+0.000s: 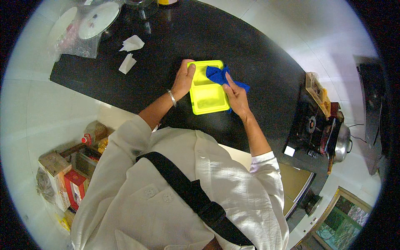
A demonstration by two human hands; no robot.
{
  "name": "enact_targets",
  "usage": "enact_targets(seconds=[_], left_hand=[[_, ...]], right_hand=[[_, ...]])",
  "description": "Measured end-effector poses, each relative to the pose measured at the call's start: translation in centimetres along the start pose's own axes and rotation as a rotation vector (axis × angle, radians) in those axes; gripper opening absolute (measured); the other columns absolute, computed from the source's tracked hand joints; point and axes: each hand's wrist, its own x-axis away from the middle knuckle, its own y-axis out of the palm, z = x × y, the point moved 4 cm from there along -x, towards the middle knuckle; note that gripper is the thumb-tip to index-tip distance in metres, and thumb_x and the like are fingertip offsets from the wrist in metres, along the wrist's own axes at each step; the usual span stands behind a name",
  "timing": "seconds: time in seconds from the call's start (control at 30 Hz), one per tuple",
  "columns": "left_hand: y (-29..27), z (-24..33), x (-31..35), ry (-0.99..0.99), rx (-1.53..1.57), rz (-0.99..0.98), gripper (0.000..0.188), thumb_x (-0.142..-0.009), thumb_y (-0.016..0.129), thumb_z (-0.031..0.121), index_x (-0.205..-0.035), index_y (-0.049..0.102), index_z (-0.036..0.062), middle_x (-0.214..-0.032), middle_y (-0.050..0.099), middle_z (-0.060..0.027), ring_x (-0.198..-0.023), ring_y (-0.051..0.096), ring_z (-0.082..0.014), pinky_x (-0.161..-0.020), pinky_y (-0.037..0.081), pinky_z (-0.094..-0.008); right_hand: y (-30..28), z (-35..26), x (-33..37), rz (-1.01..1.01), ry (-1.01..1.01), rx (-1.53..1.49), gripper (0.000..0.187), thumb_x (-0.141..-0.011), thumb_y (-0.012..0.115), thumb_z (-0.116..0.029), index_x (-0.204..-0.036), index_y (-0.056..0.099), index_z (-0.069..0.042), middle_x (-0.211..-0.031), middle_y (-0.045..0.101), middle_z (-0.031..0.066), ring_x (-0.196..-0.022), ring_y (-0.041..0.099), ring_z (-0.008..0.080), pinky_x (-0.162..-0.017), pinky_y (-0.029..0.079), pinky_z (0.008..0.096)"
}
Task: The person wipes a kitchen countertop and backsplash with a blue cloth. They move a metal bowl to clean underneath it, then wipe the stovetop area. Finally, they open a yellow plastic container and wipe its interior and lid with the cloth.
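Observation:
A bright yellow-green lunch box (209, 99) with a divider across its inside is held over the black countertop, its open side toward me. My left hand (183, 79) grips its left edge, the thumb over the rim and the fingers hidden behind. In my right hand (236, 98) is a blue cloth (217, 75), pinched under the thumb and fingers at the right rim. Part of the cloth lies inside the upper compartment, and another part sticks out past the box's right side.
Two torn white paper pieces (132, 43) lie on the black countertop (158, 46). Beyond them, at the far left, is a white round plate (98, 20) beside clear plastic wrapping (79, 46). A gas stove (308, 125) and a metal pot (342, 143) stand at the right. Boxes (75, 187) are low on the left.

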Motion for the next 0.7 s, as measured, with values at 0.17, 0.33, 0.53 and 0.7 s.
enact_targets(seconds=[0.17,0.33,0.53,0.7], left_hand=[[-0.2,0.0,-1.1,0.060,0.017,-0.155,0.025,-0.096,0.041,0.024,-0.110,0.044,0.0033,-0.093,0.058,-0.0177,-0.088,0.058,-0.0288,-0.078,0.045,-0.0382],[0.1,-0.9,-1.9,0.119,-0.004,-0.159,0.024,-0.096,0.041,0.023,-0.109,0.044,0.0029,-0.092,0.058,-0.0179,-0.089,0.058,-0.0285,-0.079,0.044,-0.0380],[0.7,-0.7,-2.9,0.157,-0.032,-0.141,0.024,-0.096,0.042,0.023,-0.108,0.046,0.0025,-0.096,0.058,-0.0200,-0.091,0.058,-0.0317,-0.081,0.045,-0.0387],[0.3,-0.8,-4.5,0.253,-0.121,-0.089,0.034,-0.091,0.053,0.027,-0.112,0.047,0.0011,-0.099,0.059,-0.0193,-0.093,0.059,-0.0307,-0.083,0.045,-0.0378]], right_hand=[[0.0,-0.1,-4.5,0.033,-0.081,0.001,0.039,-0.091,0.052,-0.016,-0.126,0.048,0.001,-0.133,0.045,0.0182,-0.125,0.042,0.0229,-0.102,0.032,0.0281],[0.4,-0.6,-8.6,-0.099,0.076,-0.299,0.033,-0.093,0.051,-0.018,-0.120,0.056,0.000,-0.103,0.065,0.0045,-0.091,0.058,0.0116,-0.084,0.044,0.0257],[0.5,1.8,-7.7,0.176,0.102,-0.533,0.023,-0.094,0.050,-0.020,-0.090,0.063,-0.001,-0.081,0.059,-0.0044,-0.073,0.048,0.0054,-0.069,0.043,0.0234],[0.0,3.2,-5.8,0.246,0.055,-0.465,0.023,-0.095,0.050,-0.020,-0.099,0.063,-0.002,-0.087,0.062,-0.0015,-0.075,0.053,0.0067,-0.072,0.045,0.0235]])
